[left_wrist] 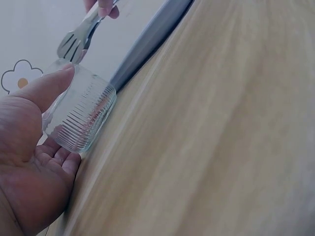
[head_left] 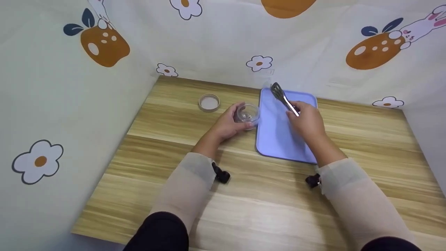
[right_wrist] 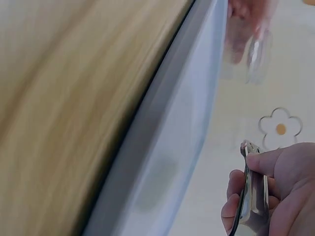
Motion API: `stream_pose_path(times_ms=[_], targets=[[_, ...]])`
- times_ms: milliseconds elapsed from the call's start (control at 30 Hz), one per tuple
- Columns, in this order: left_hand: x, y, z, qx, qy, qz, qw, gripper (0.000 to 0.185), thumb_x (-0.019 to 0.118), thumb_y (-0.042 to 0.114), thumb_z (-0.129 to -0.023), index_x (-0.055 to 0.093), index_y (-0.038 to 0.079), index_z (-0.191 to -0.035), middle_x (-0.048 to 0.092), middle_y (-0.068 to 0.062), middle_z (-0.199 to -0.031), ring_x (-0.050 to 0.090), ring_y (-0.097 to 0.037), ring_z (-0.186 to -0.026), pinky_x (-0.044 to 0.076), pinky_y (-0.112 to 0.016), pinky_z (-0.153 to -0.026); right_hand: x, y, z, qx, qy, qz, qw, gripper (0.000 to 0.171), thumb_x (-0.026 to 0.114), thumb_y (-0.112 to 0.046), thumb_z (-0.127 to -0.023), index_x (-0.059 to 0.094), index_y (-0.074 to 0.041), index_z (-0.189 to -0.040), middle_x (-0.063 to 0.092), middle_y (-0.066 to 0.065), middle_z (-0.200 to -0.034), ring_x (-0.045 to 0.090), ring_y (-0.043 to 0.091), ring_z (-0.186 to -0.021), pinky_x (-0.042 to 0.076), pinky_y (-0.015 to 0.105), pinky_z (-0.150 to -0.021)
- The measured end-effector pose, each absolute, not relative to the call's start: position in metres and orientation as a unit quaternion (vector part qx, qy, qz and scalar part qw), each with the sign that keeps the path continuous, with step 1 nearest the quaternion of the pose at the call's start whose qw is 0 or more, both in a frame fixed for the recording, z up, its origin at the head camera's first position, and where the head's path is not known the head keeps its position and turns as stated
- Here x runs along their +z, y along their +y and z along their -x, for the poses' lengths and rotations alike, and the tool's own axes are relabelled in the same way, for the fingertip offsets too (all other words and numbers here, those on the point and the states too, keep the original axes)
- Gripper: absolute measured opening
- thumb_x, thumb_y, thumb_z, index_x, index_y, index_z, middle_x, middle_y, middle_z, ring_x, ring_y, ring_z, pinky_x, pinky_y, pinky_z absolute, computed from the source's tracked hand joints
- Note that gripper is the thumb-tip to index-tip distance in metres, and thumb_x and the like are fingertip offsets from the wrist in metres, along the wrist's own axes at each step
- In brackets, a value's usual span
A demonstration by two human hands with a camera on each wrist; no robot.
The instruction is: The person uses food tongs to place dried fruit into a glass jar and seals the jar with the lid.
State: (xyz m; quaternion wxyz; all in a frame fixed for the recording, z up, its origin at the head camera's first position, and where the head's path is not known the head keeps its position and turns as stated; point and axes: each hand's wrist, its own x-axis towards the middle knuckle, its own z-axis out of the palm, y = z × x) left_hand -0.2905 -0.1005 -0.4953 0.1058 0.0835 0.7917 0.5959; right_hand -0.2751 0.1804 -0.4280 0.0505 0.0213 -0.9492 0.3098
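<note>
My left hand [head_left: 228, 122] grips a small clear ribbed glass jar [head_left: 247, 114] that stands on the wooden table just left of a lavender tray [head_left: 275, 139]. In the left wrist view the thumb and fingers of my left hand [left_wrist: 34, 147] wrap the jar [left_wrist: 81, 115]. My right hand [head_left: 306, 120] holds metal tongs [head_left: 283, 97] over the tray, their slotted tips pointing to the tray's far left corner. In the right wrist view my right hand [right_wrist: 268, 189] curls round the tongs' handle [right_wrist: 253, 196] beside the tray [right_wrist: 167, 162].
A round jar lid [head_left: 209, 102] lies on the table to the left of the jar. Cloth walls printed with flowers and carrots close in the table at the back and both sides. Bare wood [head_left: 264, 205] stretches toward the near edge.
</note>
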Motion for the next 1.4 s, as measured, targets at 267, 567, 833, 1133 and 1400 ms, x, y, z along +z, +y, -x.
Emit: stream_pose_path(times_ms=[267, 567, 833, 1133, 1400], targets=[[-0.495, -0.100, 0.292, 0.588, 0.798, -0.078, 0.108, 0.096, 0.093, 0.033, -0.083, 0.040, 0.026, -0.164, 0.047, -0.001, -0.168, 0.038, -0.023, -0.160, 0.023, -0.039, -0.136, -0.423, 0.163, 0.251, 0.316, -0.947, -0.035, 0.047, 0.041, 0.070, -0.022, -0.104, 0.069, -0.012, -0.143, 0.073, 0.016, -0.137, 0.066, 0.036, -0.130, 0.051, 0.057, -0.111], [-0.496, -0.100, 0.292, 0.595, 0.792, -0.082, 0.105, 0.095, 0.094, 0.034, -0.083, 0.042, 0.026, -0.163, 0.049, 0.000, -0.167, 0.039, -0.021, -0.159, 0.025, -0.037, -0.136, -0.416, 0.150, 0.229, 0.313, -0.948, -0.043, 0.029, 0.042, 0.071, -0.025, -0.103, 0.069, -0.015, -0.144, 0.073, 0.014, -0.139, 0.064, 0.034, -0.133, 0.050, 0.057, -0.110], [-0.496, -0.100, 0.291, 0.602, 0.787, -0.083, 0.102, 0.093, 0.094, 0.032, -0.083, 0.043, 0.027, -0.161, 0.050, 0.001, -0.166, 0.040, -0.019, -0.159, 0.024, -0.037, -0.136, -0.419, 0.146, 0.219, 0.308, -0.950, -0.048, 0.016, 0.043, 0.072, -0.025, -0.103, 0.069, -0.015, -0.145, 0.072, 0.014, -0.141, 0.065, 0.032, -0.121, 0.052, 0.054, -0.103], [-0.496, -0.100, 0.291, 0.591, 0.795, -0.080, 0.108, 0.093, 0.093, 0.035, -0.084, 0.042, 0.029, -0.162, 0.049, 0.002, -0.167, 0.039, -0.019, -0.160, 0.025, -0.039, -0.136, -0.419, 0.137, 0.215, 0.309, -0.949, -0.061, 0.011, 0.046, 0.073, -0.027, -0.102, 0.067, -0.017, -0.147, 0.070, 0.015, -0.143, 0.064, 0.032, -0.117, 0.052, 0.055, -0.102], [-0.496, -0.100, 0.291, 0.583, 0.802, -0.072, 0.109, 0.095, 0.094, 0.038, -0.083, 0.042, 0.030, -0.162, 0.050, 0.003, -0.167, 0.037, -0.020, -0.161, 0.023, -0.043, -0.137, -0.418, 0.130, 0.215, 0.317, -0.946, -0.065, 0.011, 0.045, 0.073, -0.029, -0.102, 0.068, -0.017, -0.145, 0.071, 0.013, -0.142, 0.065, 0.031, -0.120, 0.052, 0.055, -0.104]])
